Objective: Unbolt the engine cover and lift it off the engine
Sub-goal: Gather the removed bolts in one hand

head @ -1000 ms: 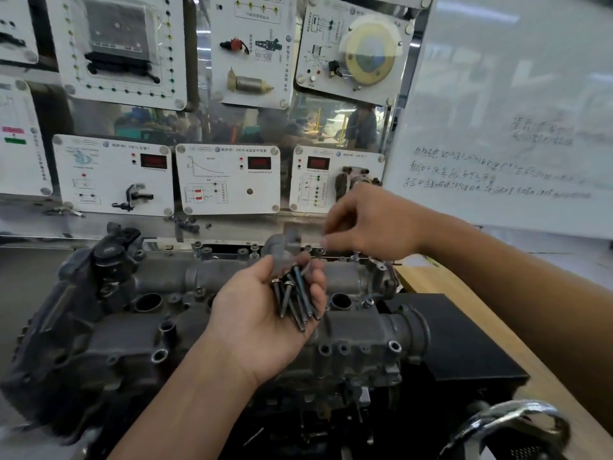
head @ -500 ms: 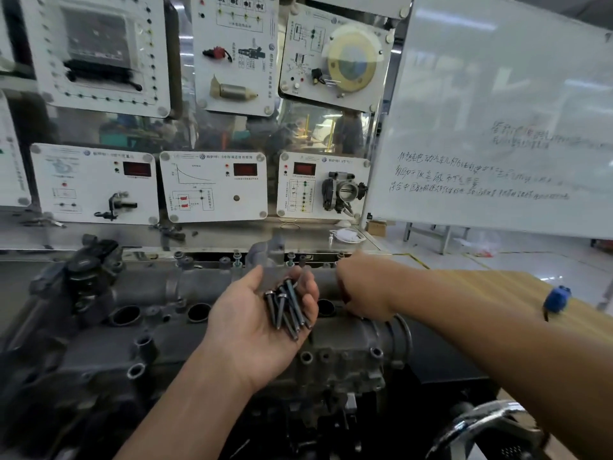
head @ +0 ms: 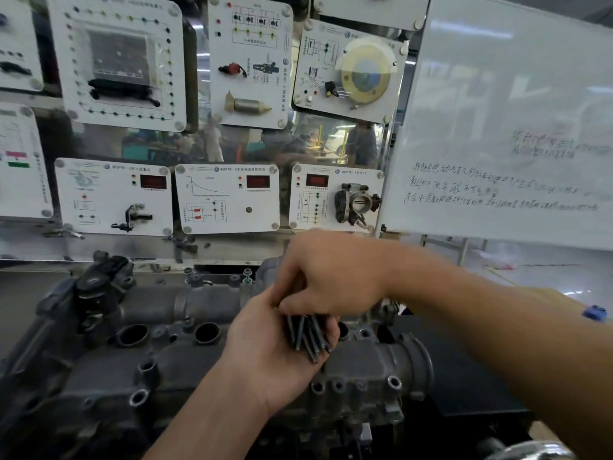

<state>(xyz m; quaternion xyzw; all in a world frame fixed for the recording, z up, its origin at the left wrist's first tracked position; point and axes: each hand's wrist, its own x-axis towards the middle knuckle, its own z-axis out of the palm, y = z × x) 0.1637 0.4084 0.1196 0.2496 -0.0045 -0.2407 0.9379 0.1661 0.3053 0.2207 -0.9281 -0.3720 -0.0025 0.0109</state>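
The engine cover (head: 205,370), long axis lying nine to three o'clock, is sitting on the engine while about five bolts (head: 306,333) are being cupped in the left hand (head: 272,356), tips toward five o'clock, and pinched by the right hand (head: 328,277).

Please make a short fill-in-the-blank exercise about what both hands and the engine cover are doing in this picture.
1. The loose bolts lie in the palm of the ____ hand.
2. The right hand reaches over the bolts from the ____ side of the picture.
3. The left hand is held above the grey engine ____.

Missing words: left; right; cover
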